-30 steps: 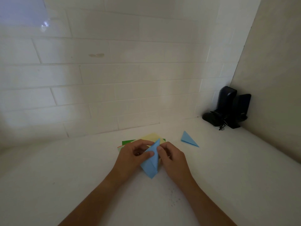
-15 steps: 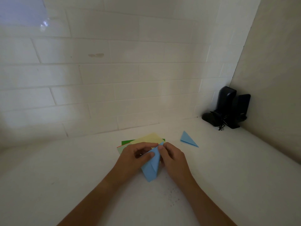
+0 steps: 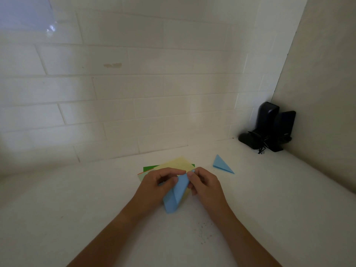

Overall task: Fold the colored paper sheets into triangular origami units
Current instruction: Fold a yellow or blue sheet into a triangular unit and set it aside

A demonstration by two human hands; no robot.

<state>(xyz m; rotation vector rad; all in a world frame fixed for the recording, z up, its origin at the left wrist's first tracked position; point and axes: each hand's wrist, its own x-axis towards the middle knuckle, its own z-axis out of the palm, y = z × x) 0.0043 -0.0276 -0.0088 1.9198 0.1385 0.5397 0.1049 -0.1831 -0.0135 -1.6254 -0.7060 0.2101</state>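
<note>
A partly folded light blue paper (image 3: pixel 176 195) stands between my hands on the white counter, its lower corner pointing toward me. My left hand (image 3: pixel 156 186) pinches its left side near the top, and my right hand (image 3: pixel 205 185) pinches its upper tip from the right. Behind my hands lies a stack of flat colored sheets (image 3: pixel 178 163), yellow on top with green and orange edges showing. A finished blue triangular unit (image 3: pixel 221 164) lies apart on the counter to the right.
White tiled wall runs behind the counter (image 3: pixel 77 209). Two black upright devices with a cord (image 3: pixel 269 130) stand in the far right corner against a beige side wall. Dark specks dot the counter near my right forearm.
The blue paper's upper flap has been folded down and narrower; its tip sits lower between my fingertips. My hands have closed in toward each other.
</note>
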